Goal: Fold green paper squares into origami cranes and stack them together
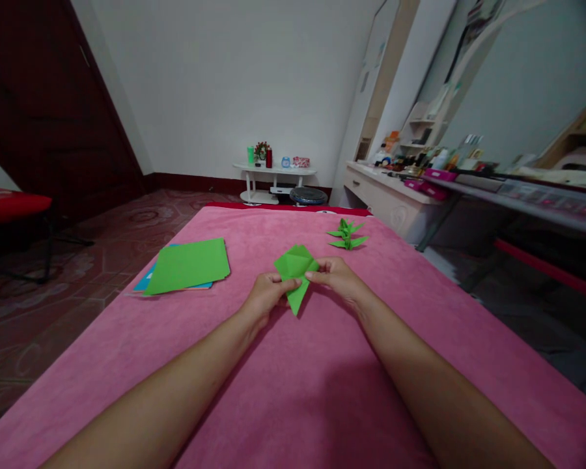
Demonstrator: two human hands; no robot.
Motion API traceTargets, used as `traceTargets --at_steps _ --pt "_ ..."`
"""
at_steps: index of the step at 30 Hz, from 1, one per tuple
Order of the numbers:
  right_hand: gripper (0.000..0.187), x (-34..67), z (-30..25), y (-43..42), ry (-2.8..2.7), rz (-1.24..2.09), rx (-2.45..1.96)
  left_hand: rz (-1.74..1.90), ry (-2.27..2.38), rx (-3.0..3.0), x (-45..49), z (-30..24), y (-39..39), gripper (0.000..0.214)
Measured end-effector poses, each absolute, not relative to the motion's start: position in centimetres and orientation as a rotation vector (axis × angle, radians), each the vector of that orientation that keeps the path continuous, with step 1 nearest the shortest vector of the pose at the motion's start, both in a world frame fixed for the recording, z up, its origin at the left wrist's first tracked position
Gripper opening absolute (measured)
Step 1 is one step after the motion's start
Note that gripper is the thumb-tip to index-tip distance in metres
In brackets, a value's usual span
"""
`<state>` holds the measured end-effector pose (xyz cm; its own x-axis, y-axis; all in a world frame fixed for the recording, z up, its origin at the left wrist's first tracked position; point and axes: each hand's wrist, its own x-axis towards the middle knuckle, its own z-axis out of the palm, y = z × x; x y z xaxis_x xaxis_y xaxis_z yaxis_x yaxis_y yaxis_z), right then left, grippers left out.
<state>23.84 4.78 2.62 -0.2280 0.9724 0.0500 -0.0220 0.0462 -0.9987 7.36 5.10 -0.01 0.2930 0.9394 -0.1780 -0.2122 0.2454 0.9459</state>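
Observation:
Between my two hands is a partly folded sheet of green origami paper [295,262], wide at the top and narrowing to a point toward me. My left hand [268,293] pinches its left side, with the thumb lying across the front. On the right edge, my right hand [339,277] grips a folded flap between thumb and fingers. The fingers behind the paper are mostly hidden. Beyond my right hand, two folded green paper cranes [348,242] rest on the pink cloth [273,391].
A stack of coloured paper [190,266], green on top with blue beneath, lies left of my hands. Past the cloth's far edge stands a small white table [276,170] with bottles on it. A cluttered dresser [390,189] is at the right, and a red stool [12,203] at the left.

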Motion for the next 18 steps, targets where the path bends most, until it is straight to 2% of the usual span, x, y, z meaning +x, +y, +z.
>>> traceTargets --at_steps 9,18 --pt "0.027 24.33 2.59 5.18 -1.440 1.365 -1.041 0.938 0.919 1.001 7.39 0.09 4.83 0.030" --pt "0.010 24.10 2.35 5.33 -1.654 0.994 -1.107 0.932 0.893 1.047 7.44 -0.07 5.02 0.023"
